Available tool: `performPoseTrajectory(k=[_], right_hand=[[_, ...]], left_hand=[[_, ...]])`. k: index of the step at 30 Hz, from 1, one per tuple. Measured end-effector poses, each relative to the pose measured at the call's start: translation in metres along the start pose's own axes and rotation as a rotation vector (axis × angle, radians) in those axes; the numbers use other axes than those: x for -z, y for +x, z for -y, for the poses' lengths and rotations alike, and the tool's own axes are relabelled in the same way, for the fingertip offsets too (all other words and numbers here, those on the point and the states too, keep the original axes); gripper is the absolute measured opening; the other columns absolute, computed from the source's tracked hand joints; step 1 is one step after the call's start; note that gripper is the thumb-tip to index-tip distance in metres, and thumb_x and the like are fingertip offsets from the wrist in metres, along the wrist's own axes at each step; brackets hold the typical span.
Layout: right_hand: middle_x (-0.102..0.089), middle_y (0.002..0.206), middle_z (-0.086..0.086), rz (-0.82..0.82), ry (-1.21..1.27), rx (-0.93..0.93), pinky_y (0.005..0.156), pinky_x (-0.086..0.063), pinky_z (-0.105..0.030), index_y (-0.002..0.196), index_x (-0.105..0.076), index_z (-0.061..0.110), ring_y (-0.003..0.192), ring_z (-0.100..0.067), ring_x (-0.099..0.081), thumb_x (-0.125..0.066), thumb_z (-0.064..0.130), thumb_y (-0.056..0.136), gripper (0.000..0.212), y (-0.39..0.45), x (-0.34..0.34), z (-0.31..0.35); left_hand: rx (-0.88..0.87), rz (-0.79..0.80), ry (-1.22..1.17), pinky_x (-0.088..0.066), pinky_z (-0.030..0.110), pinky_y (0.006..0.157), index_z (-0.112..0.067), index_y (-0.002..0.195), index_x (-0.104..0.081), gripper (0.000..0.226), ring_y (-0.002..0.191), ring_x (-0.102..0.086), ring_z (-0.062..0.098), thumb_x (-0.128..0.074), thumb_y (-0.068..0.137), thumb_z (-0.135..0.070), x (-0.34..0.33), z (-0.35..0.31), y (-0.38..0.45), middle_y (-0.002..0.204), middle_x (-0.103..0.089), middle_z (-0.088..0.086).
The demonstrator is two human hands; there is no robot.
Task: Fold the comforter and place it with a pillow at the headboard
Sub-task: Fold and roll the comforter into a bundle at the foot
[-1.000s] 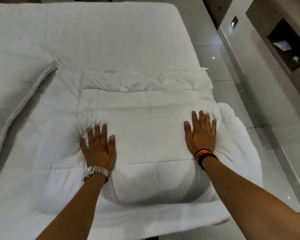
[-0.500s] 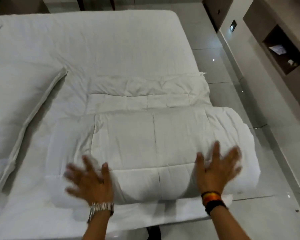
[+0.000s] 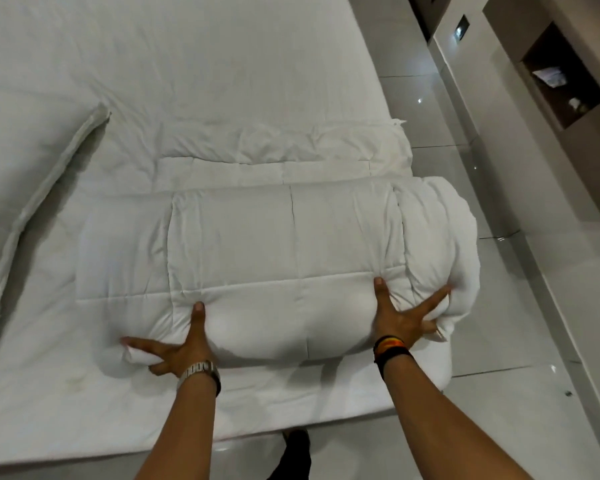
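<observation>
Puffy white quilted comforter [image 3: 278, 258] | folded into a fat bundle at the near edge of the white bed [image 3: 205, 71] | left hand [image 3: 177, 351] and right hand [image 3: 400, 317] grasping its near side, thumbs on top | soft, light, floppy: hold it underneath at both ends | flat white pillow [image 3: 25, 161] beside it.
</observation>
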State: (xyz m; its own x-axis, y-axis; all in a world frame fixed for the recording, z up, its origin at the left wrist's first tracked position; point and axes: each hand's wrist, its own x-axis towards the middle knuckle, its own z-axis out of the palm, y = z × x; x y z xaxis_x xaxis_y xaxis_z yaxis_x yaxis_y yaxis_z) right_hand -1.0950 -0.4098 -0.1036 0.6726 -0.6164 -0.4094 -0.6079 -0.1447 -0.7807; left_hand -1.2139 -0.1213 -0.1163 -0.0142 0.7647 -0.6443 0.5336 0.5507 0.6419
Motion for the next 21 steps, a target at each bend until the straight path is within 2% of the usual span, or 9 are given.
performPoseTrajectory(k=[2,4,6,8,11,14,17,21], right_hand=[[-0.011,0.160,-0.032,0.014,-0.004,0.038,0.108,-0.040,-0.052,0.149,0.002,0.068,0.144,-0.045,-0.033,-0.090,0.060,0.061,0.127,0.012,-0.017,0.011],[-0.023,0.160,-0.026,0.009,0.001,0.097,0.106,-0.039,-0.044,0.152,-0.009,0.062,0.143,-0.040,-0.037,-0.089,0.047,0.069,0.117,0.023,-0.029,0.022],[-0.044,0.151,-0.015,0.012,0.047,0.176,0.102,-0.039,-0.032,0.155,-0.021,0.052,0.136,-0.034,-0.048,-0.086,0.034,0.075,0.105,0.030,-0.033,0.024],[-0.056,0.144,-0.006,0.011,0.072,0.224,0.100,-0.040,-0.025,0.155,-0.031,0.045,0.131,-0.029,-0.054,-0.084,0.028,0.077,0.096,0.033,-0.027,0.022],[-0.055,0.144,0.003,0.042,0.091,0.266,0.097,-0.034,-0.015,0.154,-0.037,0.036,0.132,-0.024,-0.053,-0.083,0.022,0.081,0.087,0.025,-0.004,0.023],[-0.054,0.136,0.007,0.081,0.135,0.278,0.090,-0.029,-0.007,0.154,-0.040,0.030,0.130,-0.022,-0.052,-0.081,0.016,0.084,0.082,0.004,0.029,0.025],[-0.057,0.133,0.002,0.118,0.152,0.271,0.090,-0.030,-0.010,0.154,-0.041,0.028,0.124,-0.022,-0.053,-0.080,0.013,0.085,0.081,-0.032,0.079,0.012],[-0.058,0.139,-0.010,0.161,0.131,0.227,0.098,-0.036,-0.027,0.154,-0.039,0.030,0.125,-0.034,-0.054,-0.080,0.015,0.086,0.081,-0.083,0.158,-0.036]], left_hand=[[-0.006,-0.007,0.020,-0.039,0.063,0.108,-0.068,0.147,0.015,0.144,0.140,-0.043,0.048,-0.095,0.054,-0.061,-0.013,-0.009,0.006,0.167,-0.001,0.026],[-0.109,-0.007,-0.012,-0.041,0.055,0.110,-0.070,0.146,0.006,0.131,0.139,-0.047,0.041,-0.093,0.063,-0.053,-0.021,-0.015,0.012,0.167,-0.016,0.019],[-0.223,0.003,-0.099,-0.043,0.040,0.110,-0.061,0.154,-0.008,0.118,0.133,-0.053,0.028,-0.090,0.071,-0.040,-0.022,-0.021,0.015,0.161,-0.036,0.004],[-0.300,0.032,-0.142,-0.042,0.029,0.103,-0.049,0.157,-0.020,0.104,0.124,-0.054,0.020,-0.086,0.079,-0.024,-0.017,-0.028,0.008,0.154,-0.044,-0.001],[-0.400,0.044,-0.139,-0.039,0.023,0.100,-0.034,0.157,-0.030,0.092,0.124,-0.055,0.021,-0.081,0.083,-0.011,0.001,-0.031,-0.010,0.149,-0.049,0.000],[-0.430,0.045,-0.150,-0.036,0.022,0.096,-0.031,0.157,-0.031,0.089,0.114,-0.053,0.016,-0.078,0.085,-0.009,0.034,-0.023,-0.036,0.141,-0.051,-0.003],[-0.457,0.033,-0.132,-0.042,0.029,0.095,-0.032,0.155,-0.032,0.088,0.114,-0.059,0.025,-0.080,0.084,-0.010,0.083,0.002,-0.066,0.143,-0.055,0.005],[-0.420,0.015,-0.055,-0.047,0.044,0.097,-0.035,0.153,-0.031,0.089,0.113,-0.062,0.041,-0.081,0.083,-0.013,0.158,0.057,-0.109,0.137,-0.058,0.015]])
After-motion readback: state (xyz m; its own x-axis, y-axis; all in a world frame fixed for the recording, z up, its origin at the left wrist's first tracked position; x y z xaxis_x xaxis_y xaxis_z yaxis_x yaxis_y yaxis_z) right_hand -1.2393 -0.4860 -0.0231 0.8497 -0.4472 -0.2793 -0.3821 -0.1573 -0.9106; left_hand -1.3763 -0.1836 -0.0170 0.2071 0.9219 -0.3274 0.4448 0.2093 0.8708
